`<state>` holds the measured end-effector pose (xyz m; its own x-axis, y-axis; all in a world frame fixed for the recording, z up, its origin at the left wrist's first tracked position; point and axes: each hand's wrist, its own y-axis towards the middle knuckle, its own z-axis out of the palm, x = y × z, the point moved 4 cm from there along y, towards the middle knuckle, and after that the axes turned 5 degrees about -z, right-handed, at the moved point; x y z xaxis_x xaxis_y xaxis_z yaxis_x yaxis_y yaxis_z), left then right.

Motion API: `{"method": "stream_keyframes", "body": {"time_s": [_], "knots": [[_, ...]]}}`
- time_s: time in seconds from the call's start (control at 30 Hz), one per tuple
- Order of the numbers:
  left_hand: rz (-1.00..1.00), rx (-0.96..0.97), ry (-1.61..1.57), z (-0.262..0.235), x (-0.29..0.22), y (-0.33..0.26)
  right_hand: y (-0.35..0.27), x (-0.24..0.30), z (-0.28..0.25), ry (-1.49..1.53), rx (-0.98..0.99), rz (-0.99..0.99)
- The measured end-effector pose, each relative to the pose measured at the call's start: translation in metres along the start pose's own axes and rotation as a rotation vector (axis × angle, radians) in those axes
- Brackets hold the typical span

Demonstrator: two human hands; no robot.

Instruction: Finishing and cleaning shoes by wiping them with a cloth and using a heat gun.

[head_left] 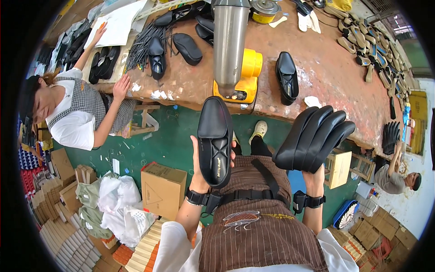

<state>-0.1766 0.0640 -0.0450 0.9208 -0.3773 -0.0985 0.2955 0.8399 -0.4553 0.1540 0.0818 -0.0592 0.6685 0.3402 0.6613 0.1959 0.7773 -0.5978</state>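
Observation:
My left hand [198, 170] holds a black slip-on shoe [215, 140] upright, its opening and quilted insole facing me. My right hand [313, 174] grips a fanned stack of several black insoles [313, 137] from below. Both hands are raised over my lap, just in front of the brown workbench [335, 77]. On the bench ahead stand a tall metal cylinder [230, 43] on a yellow machine base [247, 77] and a single black shoe [287, 77].
More black shoes [157, 56] and an insole lie at the bench's far left, where a seated person [77, 113] rests a hand on the edge. Another person [398, 177] sits at right. Cardboard boxes [163, 188], white bags and stacked cartons fill the green floor to my left.

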Motion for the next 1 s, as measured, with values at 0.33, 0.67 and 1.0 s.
{"method": "stream_keyframes", "body": {"time_s": [0.33,0.67,1.0], "knots": [[0.048,-0.133,0.114,-0.012,-0.005,-0.035,0.039,-0.019,0.005,-0.018,0.423,0.058],[0.123,-0.879,0.990,-0.168,0.018,-0.093,0.063,-0.016,0.033,-0.031,0.420,0.254],[0.135,-1.101,0.449,-0.302,0.211,-0.126,0.129,0.036,0.053,-1.368,1.085,-0.481]]}}
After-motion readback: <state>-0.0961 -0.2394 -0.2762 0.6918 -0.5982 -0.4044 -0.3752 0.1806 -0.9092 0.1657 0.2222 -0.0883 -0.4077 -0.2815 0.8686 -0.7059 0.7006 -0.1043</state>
